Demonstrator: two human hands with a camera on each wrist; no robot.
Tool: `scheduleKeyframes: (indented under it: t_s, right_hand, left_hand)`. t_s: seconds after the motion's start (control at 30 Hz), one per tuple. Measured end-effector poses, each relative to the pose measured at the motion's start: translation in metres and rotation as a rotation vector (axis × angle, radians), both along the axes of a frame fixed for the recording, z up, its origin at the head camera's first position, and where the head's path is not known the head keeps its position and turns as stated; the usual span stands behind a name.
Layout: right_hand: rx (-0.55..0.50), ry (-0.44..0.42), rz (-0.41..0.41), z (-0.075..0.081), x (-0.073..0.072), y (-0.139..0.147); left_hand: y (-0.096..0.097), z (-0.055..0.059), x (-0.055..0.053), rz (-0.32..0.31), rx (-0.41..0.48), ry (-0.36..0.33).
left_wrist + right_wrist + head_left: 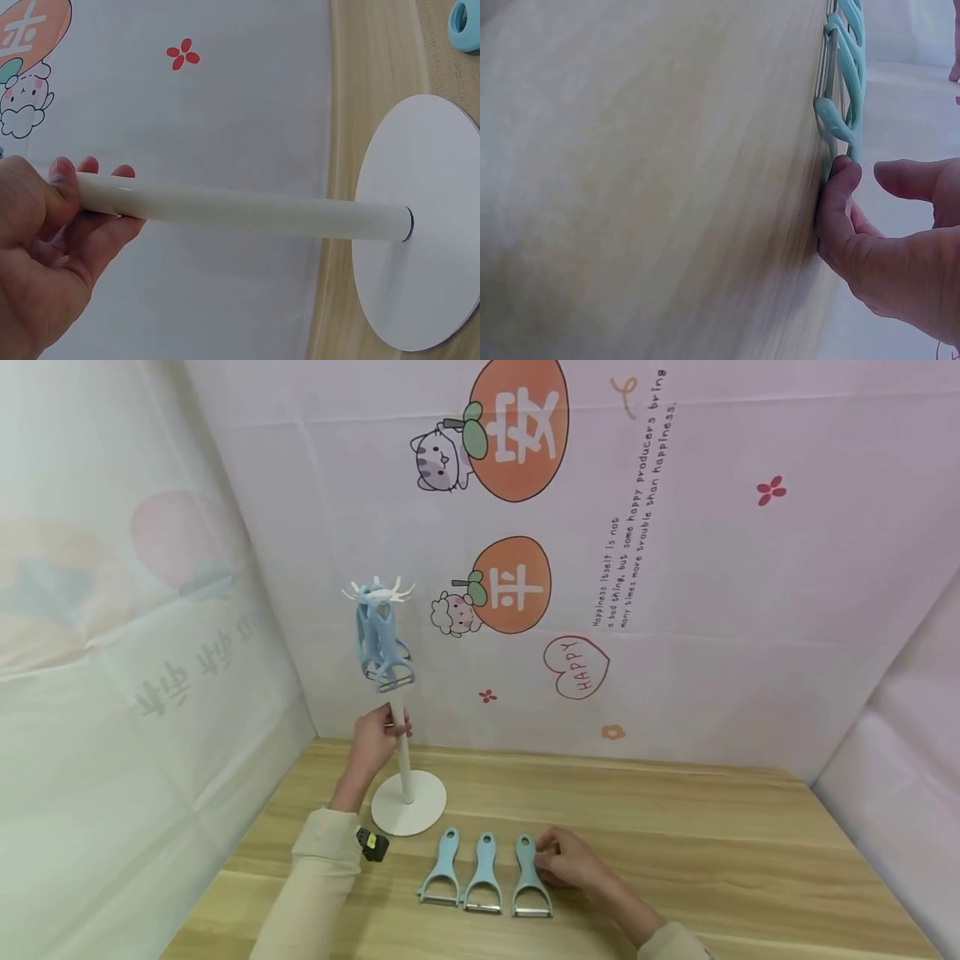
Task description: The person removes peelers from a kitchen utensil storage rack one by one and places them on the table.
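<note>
Wood-grain tabletop (712, 852) bears three light-blue Y-peelers (486, 858) in a row; beside the rightmost handle (526, 853), the right hand (570, 860) curves loosely, thumb and forefinger apart. Farther back, the left hand (373, 742) grips the white pole (405, 768) of a stand (390, 820) hung with similar peelers (386, 631), before a printed backdrop (712, 627).

Three pale-blue peelers (486, 857) lying flat, white stand (406, 772) upright

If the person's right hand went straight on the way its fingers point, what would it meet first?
Probably the rightmost light-blue plastic Y-shaped peeler; the right hand is close beside its handle, though contact is unclear.
</note>
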State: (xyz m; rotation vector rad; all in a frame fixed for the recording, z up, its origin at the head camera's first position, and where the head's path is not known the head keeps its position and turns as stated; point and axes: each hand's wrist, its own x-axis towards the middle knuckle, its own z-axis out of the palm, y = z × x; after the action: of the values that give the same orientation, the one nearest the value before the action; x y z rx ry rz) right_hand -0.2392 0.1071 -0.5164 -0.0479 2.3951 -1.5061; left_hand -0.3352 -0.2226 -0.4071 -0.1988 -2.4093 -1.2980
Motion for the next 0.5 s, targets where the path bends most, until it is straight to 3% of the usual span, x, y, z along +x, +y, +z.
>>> scheduleKeyframes:
  t_s: [0.37,0.5]
  right_hand:
    - [-0.011,0.003,0.003,-0.0001,-0.0003,-0.0002]
    - [-0.018,0.005,0.009,0.0015,-0.0005,0.0008]
  left_hand:
    - [0.0046,-0.0033,0.0054,0.119,-0.071,0.093]
    - [0.0049,-0.0053,0.0052,0.127,-0.098,0.110]
